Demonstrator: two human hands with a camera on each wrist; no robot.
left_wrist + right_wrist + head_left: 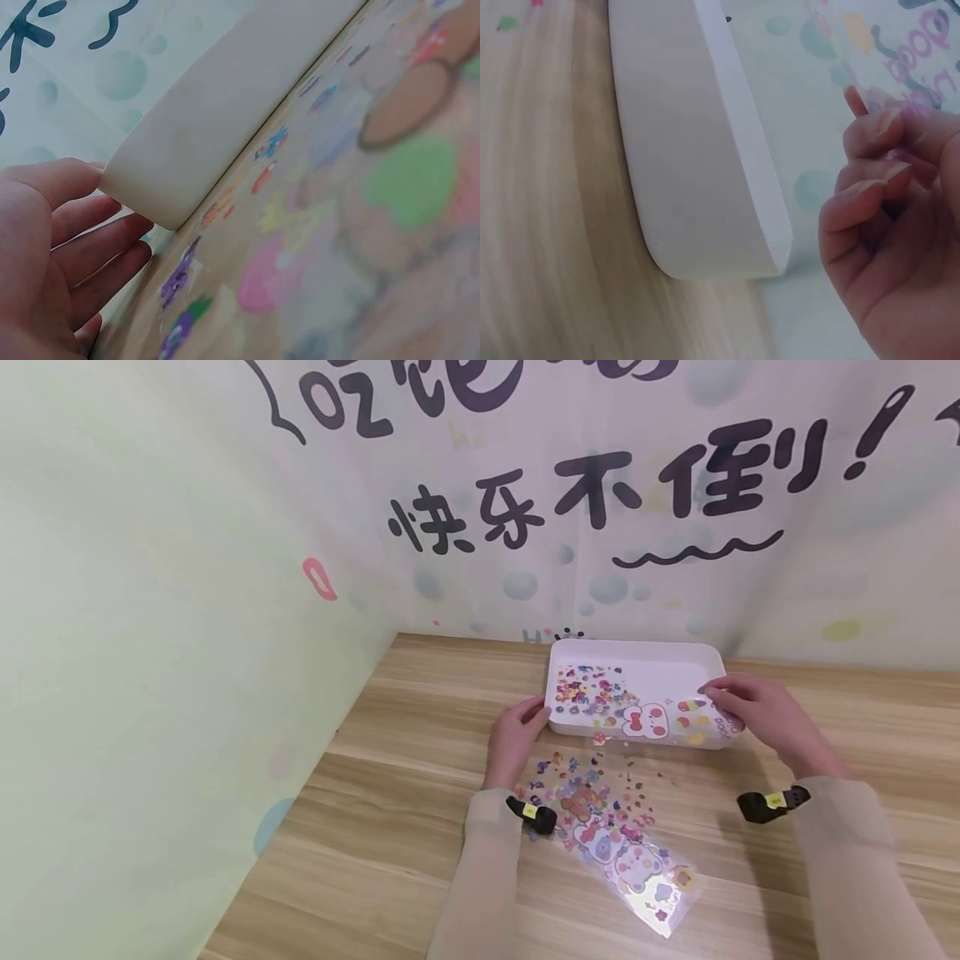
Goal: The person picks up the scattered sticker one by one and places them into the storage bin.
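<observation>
In the head view a white tray (637,652) stands near the back wall, small colourful sticker pieces (581,693) in its left part. My left hand (513,735) rests at the tray's left front corner. The left wrist view has its fingers fairly straight, fingertips at the tray's outer wall (202,112). Between thumb and fingers, my right hand (768,718) pinches a clear sticker sheet (645,721) by its right end. A bunny and pink lettering are printed on this sheet, which lies across the tray's front side. Curled fingers of the right hand (885,217) show beside the tray.
On the wood-patterned table (420,710), clear printed sheets (637,868) with bear and bunny pictures lie in front of the tray. Several small loose pieces (577,768) are around them. A cloth wall with black lettering (592,485) stands behind, another wall (150,693) at left.
</observation>
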